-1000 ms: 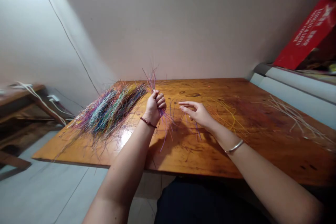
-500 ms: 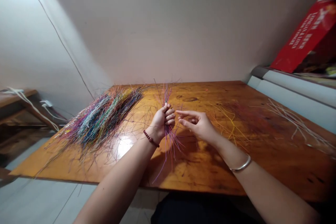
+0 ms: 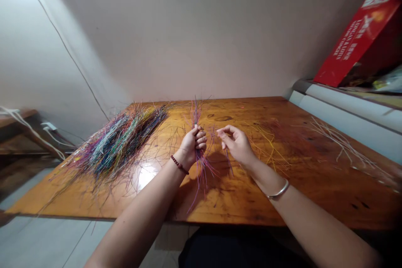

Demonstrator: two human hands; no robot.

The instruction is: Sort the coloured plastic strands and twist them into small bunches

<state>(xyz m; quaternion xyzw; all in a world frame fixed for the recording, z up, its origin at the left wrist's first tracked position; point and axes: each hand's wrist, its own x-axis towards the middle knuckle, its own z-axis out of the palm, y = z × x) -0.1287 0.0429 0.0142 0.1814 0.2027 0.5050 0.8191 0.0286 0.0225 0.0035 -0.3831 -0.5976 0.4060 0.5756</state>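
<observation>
My left hand (image 3: 194, 141) is closed in a fist around an upright bundle of thin purple and pink wires (image 3: 202, 163). Their loose ends fan out above the thumb and below the fingers. A short way to the right, my right hand (image 3: 234, 140) is raised over the table with thumb and fingertips pinched together. Whatever is in that pinch, if anything, is too fine to make out. Some purple strands (image 3: 229, 163) show just below the right hand, seemingly on the table.
A large heap of multicoloured wires (image 3: 125, 142) covers the left of the wooden table (image 3: 251, 209). Yellow wires (image 3: 271, 146), blurred reddish strands (image 3: 292, 134) and white wires (image 3: 342, 142) lie to the right. A red box (image 3: 354, 33) stands beyond the right edge.
My right hand's fingers have gone from spread to pinched, and it sits slightly farther from my left fist. The left hand keeps its grip. The whole view has shifted a little.
</observation>
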